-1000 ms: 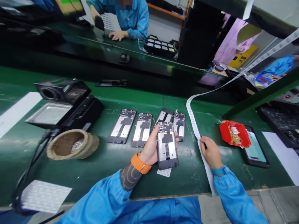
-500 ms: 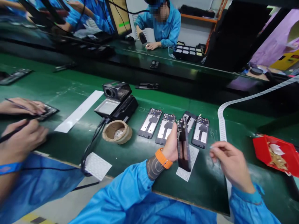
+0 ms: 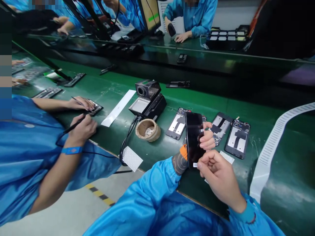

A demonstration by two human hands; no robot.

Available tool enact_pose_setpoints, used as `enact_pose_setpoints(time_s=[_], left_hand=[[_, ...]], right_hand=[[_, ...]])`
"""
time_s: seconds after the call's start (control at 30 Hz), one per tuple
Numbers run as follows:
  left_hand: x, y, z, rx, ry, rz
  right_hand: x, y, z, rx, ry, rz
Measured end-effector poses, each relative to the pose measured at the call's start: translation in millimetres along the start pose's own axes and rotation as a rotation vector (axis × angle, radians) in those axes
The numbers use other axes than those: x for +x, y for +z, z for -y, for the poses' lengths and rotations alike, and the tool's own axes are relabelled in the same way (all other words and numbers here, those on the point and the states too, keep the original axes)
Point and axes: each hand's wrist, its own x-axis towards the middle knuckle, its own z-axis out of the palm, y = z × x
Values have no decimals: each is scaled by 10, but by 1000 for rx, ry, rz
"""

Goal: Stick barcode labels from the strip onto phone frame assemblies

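Phone [image 3: 193, 137] gripped in curled left hand [image 3: 207, 140], palm hidden; right hand [image 3: 220, 174] half-curled at white label [image 3: 195, 165], hold unclear.

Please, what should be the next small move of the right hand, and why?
Perhaps the right hand should press the small white label flat: its fingers are at the label, near the bottom of the phone, and the left hand holds the phone, dark face toward the camera.

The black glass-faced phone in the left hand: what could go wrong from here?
The small white rectangular label by the right hand might sit crooked on the black glass-faced phone. Held tilted in the left hand, that phone could slip and strike the open silver-and-black phones on the green table.
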Motion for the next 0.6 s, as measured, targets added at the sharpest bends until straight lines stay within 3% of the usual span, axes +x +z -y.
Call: enact_pose_setpoints(time_s=[0.23,0.4,0.6], left_hand=[[-14,-16,27,27,18,95],[33,-77,73,32,18,92],[64,-163,113,-33,174,52]], right_hand=[[5,-7,4,-58,-34,35],[10,-4,32,-271,-91,31],[62,-100,-80,-448,-75,-16]])
